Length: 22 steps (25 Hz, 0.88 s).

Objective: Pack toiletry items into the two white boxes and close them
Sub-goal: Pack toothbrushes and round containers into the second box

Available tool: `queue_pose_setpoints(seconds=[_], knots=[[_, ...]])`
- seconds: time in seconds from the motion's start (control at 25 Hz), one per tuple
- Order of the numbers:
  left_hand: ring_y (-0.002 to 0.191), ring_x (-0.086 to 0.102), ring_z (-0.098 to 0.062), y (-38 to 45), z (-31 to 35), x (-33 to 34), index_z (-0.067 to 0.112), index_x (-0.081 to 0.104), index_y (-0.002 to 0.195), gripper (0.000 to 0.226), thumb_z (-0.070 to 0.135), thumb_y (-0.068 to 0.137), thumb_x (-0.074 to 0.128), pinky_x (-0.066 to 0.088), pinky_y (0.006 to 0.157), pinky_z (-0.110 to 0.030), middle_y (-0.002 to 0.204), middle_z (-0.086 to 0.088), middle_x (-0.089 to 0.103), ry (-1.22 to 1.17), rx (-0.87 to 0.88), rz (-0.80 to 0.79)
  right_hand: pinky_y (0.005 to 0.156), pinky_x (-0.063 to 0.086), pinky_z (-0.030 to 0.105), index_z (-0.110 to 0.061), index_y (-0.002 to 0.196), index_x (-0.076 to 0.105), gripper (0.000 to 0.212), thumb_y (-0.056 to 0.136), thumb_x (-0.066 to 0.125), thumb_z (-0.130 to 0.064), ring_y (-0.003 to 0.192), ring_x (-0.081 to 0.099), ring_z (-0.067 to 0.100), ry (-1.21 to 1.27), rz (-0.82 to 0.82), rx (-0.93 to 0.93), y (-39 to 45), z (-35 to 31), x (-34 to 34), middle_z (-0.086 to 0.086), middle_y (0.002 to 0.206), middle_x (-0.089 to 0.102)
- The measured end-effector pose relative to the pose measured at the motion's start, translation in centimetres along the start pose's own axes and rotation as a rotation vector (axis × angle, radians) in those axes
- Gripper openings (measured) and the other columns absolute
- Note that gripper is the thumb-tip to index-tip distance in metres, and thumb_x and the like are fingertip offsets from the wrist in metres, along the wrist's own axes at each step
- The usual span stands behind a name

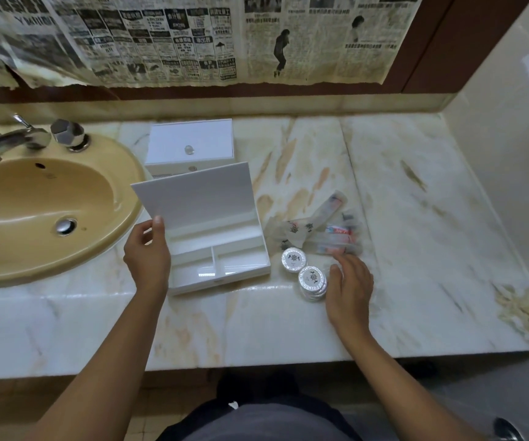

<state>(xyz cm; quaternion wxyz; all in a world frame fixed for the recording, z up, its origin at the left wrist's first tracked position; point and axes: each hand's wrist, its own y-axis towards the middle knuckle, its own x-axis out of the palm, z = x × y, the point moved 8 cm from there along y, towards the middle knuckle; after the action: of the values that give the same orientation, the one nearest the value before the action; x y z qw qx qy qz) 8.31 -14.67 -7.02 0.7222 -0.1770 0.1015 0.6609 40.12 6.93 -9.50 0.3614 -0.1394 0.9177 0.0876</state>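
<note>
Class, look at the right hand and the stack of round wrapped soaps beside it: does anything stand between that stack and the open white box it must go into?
Nothing visible does. The right hand touches the stack of round soaps; only bare countertop separates it from the open box, whose lid the left hand holds up, compartments empty.

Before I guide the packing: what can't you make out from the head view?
- Rear white box: lid shut, contents hidden.
- Plastic-wrapped packets: motion blur and wrap hide the count and kind.
- Stacked round soaps: how many lie under the top one is unclear.
- Right hand: blurred; its grip on the stack cannot be told.
- Open box: far compartment partly hidden by its raised lid.
</note>
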Motion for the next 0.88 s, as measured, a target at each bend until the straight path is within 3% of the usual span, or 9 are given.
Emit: queue_pose_setpoints(seconds=[0.16,0.28,0.4,0.48,0.64,0.72,0.88], knots=[[0.091,0.06,-0.011,0.0,0.0,-0.1,0.022,0.064,0.097,0.026,0.046,0.094,0.056,0.042,0.083,-0.025,0.1,0.003,0.065,-0.005,0.002,-0.003,0.092,0.043,0.045,-0.017,0.109,0.068,0.036,0.083,0.044,-0.022,0.108,0.057,0.028,-0.063,0.13,-0.091,1.4,-3.0,-2.3,0.001,0.116,0.064],[0.091,0.059,-0.011,-0.1,0.0,-0.1,0.022,0.063,0.098,0.026,0.046,0.094,0.056,0.042,0.082,-0.025,0.1,0.003,0.065,-0.01,-0.006,-0.007,0.087,0.044,0.041,-0.02,0.125,0.061,0.048,0.082,0.056,-0.002,0.108,0.058,0.029,-0.159,-0.043,-0.133,4.7,-5.1,-1.3,0.005,0.13,0.053],[0.092,0.059,-0.012,-0.1,0.0,-0.1,0.021,0.063,0.097,0.025,0.045,0.095,0.057,0.041,0.08,-0.025,0.099,0.002,0.065,-0.02,-0.01,-0.004,0.086,0.048,0.038,-0.028,0.135,0.051,0.057,0.085,0.053,-0.002,0.112,0.057,0.025,-0.308,-0.269,-0.183,6.3,-6.3,1.6,0.0,0.147,0.037],[0.091,0.059,-0.012,0.0,0.0,0.0,0.021,0.063,0.097,0.024,0.044,0.095,0.057,0.041,0.08,-0.025,0.1,0.001,0.065,-0.028,-0.016,-0.002,0.084,0.049,0.037,-0.026,0.129,0.057,0.049,0.086,0.055,-0.004,0.112,0.058,0.024,-0.355,-0.314,-0.208,6.7,-6.3,3.0,-0.002,0.147,0.039],[0.094,0.06,-0.013,0.3,-0.6,0.1,0.02,0.065,0.099,0.028,0.046,0.094,0.057,0.042,0.079,-0.026,0.102,0.001,0.067,-0.053,-0.037,-0.024,0.069,0.052,0.035,-0.01,0.1,0.071,0.021,0.085,0.06,-0.001,0.09,0.068,0.03,-0.213,-0.159,-0.299,7.1,-7.2,2.4,0.003,0.112,0.067],[0.096,0.06,-0.015,0.5,-0.9,0.2,0.019,0.066,0.1,0.029,0.046,0.093,0.058,0.042,0.079,-0.026,0.103,0.0,0.067,-0.081,-0.057,-0.041,0.063,0.05,0.03,-0.008,0.092,0.072,0.016,0.082,0.065,0.002,0.078,0.069,0.029,-0.163,-0.04,-0.393,6.8,-9.0,1.1,0.004,0.098,0.07],[0.099,0.061,-0.015,0.8,-1.4,0.3,0.022,0.066,0.099,0.025,0.045,0.092,0.06,0.043,0.08,-0.025,0.103,0.002,0.067,-0.141,-0.117,-0.071,0.055,0.037,0.02,-0.01,0.092,0.069,0.014,0.085,0.063,-0.001,0.066,0.062,0.023,-0.089,0.084,-0.493,5.8,-15.0,-1.5,0.001,0.09,0.067]])
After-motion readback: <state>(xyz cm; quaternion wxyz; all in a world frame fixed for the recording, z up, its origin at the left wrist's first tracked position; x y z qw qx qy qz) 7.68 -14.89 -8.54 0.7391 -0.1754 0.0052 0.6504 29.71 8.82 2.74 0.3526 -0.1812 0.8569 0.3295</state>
